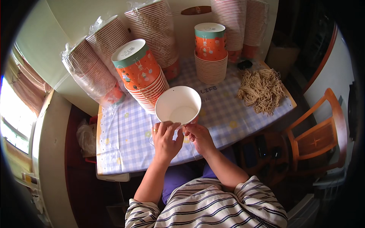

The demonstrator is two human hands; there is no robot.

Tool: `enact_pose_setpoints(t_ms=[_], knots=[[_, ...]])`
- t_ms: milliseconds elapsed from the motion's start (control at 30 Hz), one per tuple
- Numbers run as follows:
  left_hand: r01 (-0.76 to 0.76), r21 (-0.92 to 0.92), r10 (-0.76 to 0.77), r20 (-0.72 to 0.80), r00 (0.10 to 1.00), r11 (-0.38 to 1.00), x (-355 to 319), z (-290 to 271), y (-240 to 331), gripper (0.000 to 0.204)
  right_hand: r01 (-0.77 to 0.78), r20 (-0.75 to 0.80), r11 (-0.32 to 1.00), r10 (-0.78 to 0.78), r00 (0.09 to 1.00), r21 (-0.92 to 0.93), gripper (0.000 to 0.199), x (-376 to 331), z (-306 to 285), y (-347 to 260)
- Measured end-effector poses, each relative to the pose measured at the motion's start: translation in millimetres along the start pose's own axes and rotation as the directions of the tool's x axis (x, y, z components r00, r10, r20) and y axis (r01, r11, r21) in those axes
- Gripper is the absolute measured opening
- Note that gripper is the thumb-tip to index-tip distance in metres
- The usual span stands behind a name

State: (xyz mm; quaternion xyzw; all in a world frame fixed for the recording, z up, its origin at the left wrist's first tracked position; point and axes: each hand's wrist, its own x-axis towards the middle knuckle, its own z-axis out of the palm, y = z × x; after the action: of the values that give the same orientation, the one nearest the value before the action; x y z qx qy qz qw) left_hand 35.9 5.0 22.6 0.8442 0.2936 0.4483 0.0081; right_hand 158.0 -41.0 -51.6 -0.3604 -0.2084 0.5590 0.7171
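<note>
Watching from the head camera, I see, at far left, plastic-wrapped sleeves of nested paper cups (91,70) leaning against the wall at the back of a table (125,144) covered in a blue-and-white checked cloth. Just right of them, a tilted stack of orange cups (142,74) lies toward the person, its top cup showing a white base with a green band.

At centre, a single white paper cup (178,105) is held over the near half of the table, mouth facing the camera and inside bare. The left hand (166,138), a ring on one finger, is curled with its fingertips against the cup's lower rim. The right hand (198,136) is closed on the same rim right beside it, pinching the edge; a thin string seems to run between the two hands, though I cannot tell exactly how it is held.

Behind the cup, an upright stack of orange cups (210,53) stands on the cloth. Further right lies a heap of tan string (261,90) near the table's edge, and beyond it a wooden chair (319,133) on the floor.
</note>
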Motion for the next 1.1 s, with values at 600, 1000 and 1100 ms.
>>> enact_pose_setpoints(t_ms=[600,1000,1100], knots=[[0.011,-0.082,0.011,0.261,0.965,0.997,5.9,6.8,-21.1,0.014,-0.113,-0.039,0.991,0.117,0.992,0.075,0.016,4.1,2.3,2.1],[-0.032,-0.031,0.039,0.263,0.964,0.999,6.4,7.8,-19.6,0.009,-0.04,-0.05,0.986,0.033,0.998,-0.163,0.018,-2.5,7.0,-3.6],[-0.031,-0.032,0.038,0.258,0.965,0.999,5.8,8.7,-20.5,0.008,-0.033,-0.049,0.985,0.025,0.998,-0.168,0.019,-3.0,6.8,-3.5]])
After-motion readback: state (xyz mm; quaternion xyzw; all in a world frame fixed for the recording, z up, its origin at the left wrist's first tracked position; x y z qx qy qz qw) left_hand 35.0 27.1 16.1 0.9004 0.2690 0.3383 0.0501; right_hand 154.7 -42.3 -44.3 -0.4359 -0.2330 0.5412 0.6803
